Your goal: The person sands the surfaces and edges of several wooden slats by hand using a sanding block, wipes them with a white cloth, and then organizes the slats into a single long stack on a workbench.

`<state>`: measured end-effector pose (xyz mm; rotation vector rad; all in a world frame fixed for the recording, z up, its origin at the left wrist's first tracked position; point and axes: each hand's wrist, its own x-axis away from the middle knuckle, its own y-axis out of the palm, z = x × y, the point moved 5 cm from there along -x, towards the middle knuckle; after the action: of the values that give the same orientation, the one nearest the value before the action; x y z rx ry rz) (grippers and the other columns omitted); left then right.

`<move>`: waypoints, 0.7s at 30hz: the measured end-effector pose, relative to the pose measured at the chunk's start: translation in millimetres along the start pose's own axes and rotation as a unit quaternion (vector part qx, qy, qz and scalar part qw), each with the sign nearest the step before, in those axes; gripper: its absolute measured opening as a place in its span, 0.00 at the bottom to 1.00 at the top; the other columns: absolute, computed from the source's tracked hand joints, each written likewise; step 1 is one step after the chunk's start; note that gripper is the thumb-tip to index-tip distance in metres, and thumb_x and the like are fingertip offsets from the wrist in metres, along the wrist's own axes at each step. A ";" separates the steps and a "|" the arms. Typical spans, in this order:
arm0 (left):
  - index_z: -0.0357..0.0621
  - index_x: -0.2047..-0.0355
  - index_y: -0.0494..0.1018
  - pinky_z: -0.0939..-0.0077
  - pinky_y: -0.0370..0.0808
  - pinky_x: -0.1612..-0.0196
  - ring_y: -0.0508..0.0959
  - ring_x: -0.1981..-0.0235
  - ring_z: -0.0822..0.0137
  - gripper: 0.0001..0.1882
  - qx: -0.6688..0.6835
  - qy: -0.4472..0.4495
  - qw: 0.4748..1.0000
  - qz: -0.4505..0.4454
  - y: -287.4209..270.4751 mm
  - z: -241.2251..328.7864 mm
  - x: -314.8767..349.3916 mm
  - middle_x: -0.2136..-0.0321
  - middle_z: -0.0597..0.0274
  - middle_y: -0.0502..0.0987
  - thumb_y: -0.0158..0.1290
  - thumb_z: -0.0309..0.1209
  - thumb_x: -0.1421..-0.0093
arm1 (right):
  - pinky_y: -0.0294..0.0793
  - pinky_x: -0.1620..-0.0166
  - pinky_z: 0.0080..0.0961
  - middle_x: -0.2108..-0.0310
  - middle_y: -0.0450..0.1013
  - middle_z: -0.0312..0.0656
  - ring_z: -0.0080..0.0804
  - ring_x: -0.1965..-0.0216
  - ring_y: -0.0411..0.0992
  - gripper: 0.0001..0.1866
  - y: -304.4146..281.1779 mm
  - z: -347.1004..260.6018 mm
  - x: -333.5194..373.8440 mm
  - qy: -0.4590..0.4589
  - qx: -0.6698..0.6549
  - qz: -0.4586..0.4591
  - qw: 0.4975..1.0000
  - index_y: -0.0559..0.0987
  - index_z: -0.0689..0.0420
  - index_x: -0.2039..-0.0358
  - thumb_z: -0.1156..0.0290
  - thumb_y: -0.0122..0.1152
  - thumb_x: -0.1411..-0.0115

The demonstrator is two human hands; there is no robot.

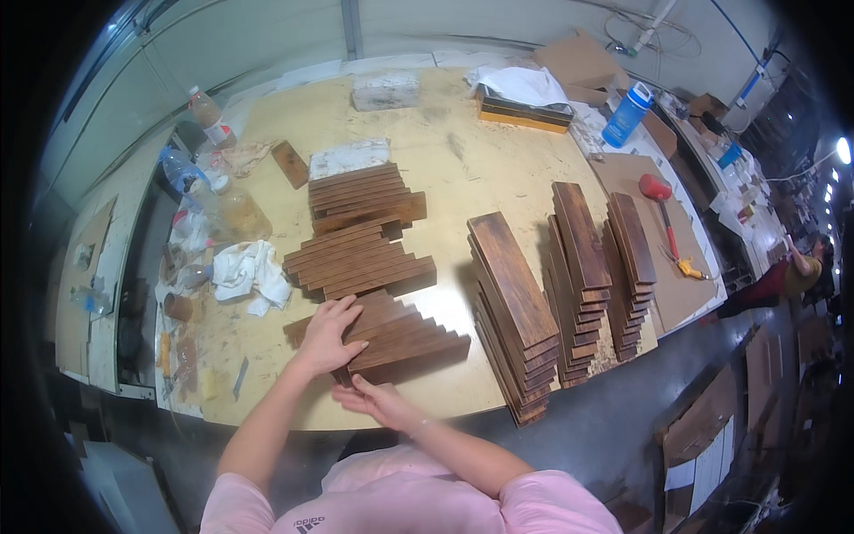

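Left hand point(327, 335) flat, open on fanned dark wood slats point(391, 334); right hand point(378, 402) open, fingertips touching their near edge, tabletop point(463, 151).

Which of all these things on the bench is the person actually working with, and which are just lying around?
In use:
left hand flat on the nearest fanned row of dark wood strips
right hand at that row's near edge
further fanned rows
stacked dark boards

Lying about:
white rag
plastic bottles
blue bottle
red mallet
cardboard pieces
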<state>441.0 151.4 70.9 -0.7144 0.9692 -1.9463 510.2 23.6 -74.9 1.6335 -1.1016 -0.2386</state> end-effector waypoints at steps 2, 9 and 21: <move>0.39 0.37 0.72 0.51 0.60 0.28 0.62 0.30 0.47 0.38 -0.073 0.040 0.996 0.024 6.1 -1.9 -4.4 0.31 0.51 0.66 0.67 0.42 0.46 | 0.78 0.41 0.36 0.47 0.78 0.52 0.42 0.44 0.79 0.40 5.4 10.6 -5.3 0.078 0.036 0.027 0.996 0.73 0.70 0.41 0.41 0.60 0.32; 0.41 0.29 0.60 0.42 0.50 0.26 0.59 0.28 0.45 0.44 -0.129 0.020 0.986 0.101 4.5 -11.5 21.8 0.28 0.45 0.59 0.63 0.44 0.41 | 0.86 0.58 0.36 0.59 0.82 0.58 0.47 0.61 0.84 0.47 1.4 24.6 -3.4 0.160 0.053 0.090 0.982 0.76 0.69 0.54 0.27 0.51 0.36; 0.32 0.26 0.51 0.63 0.53 0.25 0.56 0.25 0.54 0.38 0.329 -0.160 0.896 0.251 34.8 -130.5 46.3 0.26 0.44 0.56 0.55 0.30 0.30 | 0.80 0.58 0.23 0.65 0.82 0.41 0.24 0.64 0.80 0.10 36.4 -133.1 73.5 -0.176 0.300 0.217 0.912 0.81 0.63 0.57 0.68 0.60 0.30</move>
<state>333.6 146.3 -23.1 -0.3217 0.2126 -1.4848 617.3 57.3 33.9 1.8532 -1.9237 0.1242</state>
